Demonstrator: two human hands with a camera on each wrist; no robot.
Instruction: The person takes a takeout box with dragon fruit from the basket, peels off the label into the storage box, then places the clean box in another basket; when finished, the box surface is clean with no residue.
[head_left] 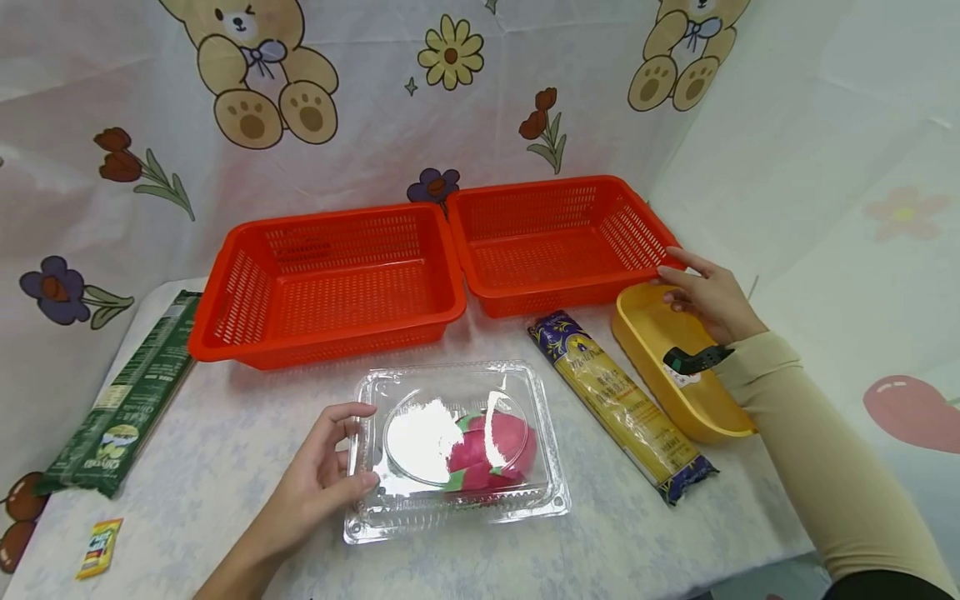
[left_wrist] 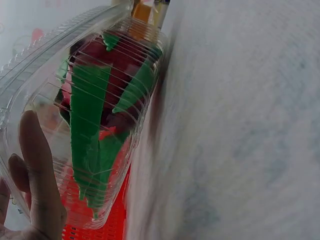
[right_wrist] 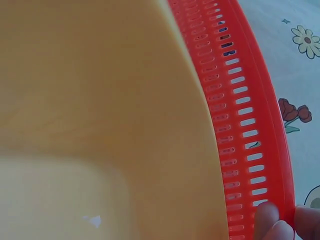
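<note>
- Clear box (head_left: 438,442) at the near middle of the counter (head_left: 247,533), lid on; can't tell if its base is fully down.
- Pink-and-green item (head_left: 495,450) inside, toward the box's 3 o'clock side. Head view loses part of the lid to glare; left wrist view sees through the ribbed side wall and shows long, pointed green pieces over dark red.
- Hands: left hand (head_left: 311,487) at the box's 9 o'clock edge, thumb and fingers pinching it, small gap between them.
- Right hand (head_left: 708,300) at the 4 o'clock corner of right red basket (head_left: 532,250). Head view only suggests contact; right wrist view shows rim between thumb and fingers, so a narrow pinch.
- Yellow tray (head_left: 656,329) under the right forearm, 2 o'clock from the box, just beside that basket. Right wrist view shows its inside wall and a small pale mark on its floor.
- Left red basket (head_left: 352,292) at 11 o'clock from the box, right one at 1.
- Head view only, whole: long yellow packet (head_left: 618,400) between box and tray; green packet (head_left: 127,400) at 9 o'clock; small yellow packet (head_left: 99,548) between 8 and 9.
</note>
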